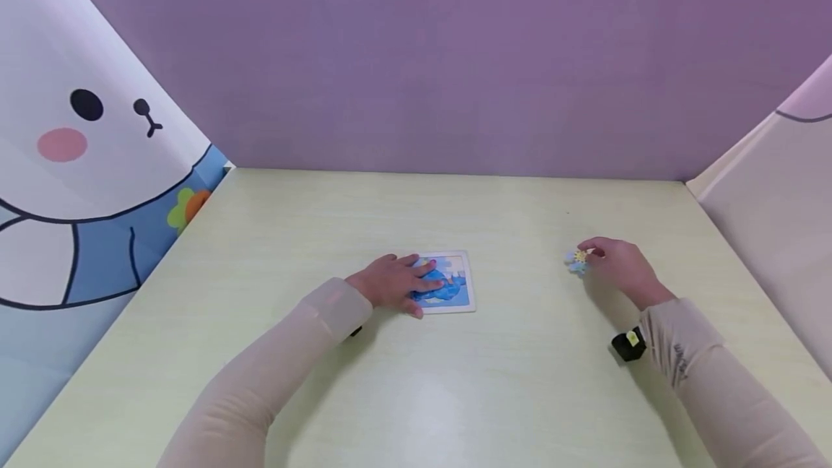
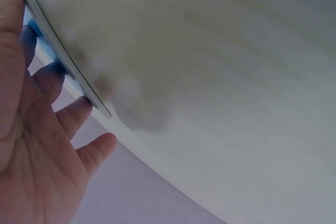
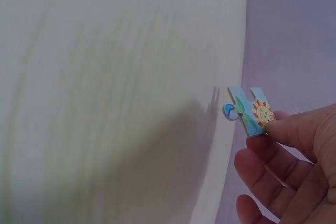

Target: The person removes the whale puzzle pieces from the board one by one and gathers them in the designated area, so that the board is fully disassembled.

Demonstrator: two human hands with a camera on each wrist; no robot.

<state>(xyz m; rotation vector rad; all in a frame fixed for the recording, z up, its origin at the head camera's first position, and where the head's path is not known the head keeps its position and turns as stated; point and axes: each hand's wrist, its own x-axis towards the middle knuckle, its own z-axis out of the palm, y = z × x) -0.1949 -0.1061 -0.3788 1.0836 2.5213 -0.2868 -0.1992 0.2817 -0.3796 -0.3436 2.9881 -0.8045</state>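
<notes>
A jigsaw puzzle in a white frame, with a mostly blue picture, lies flat near the middle of the table. My left hand rests on its left part with the fingers spread, covering some of the picture. In the left wrist view the fingertips of the left hand reach over the edge of the frame. Off to the right, my right hand pinches a puzzle piece between thumb and index finger. The piece shows a smiling yellow sun and green leaves on light blue, and is held above the table.
The pale wood-grain table meets a purple backdrop at its far edge. A panel with a cartoon animal stands along the left side, and a light panel along the right.
</notes>
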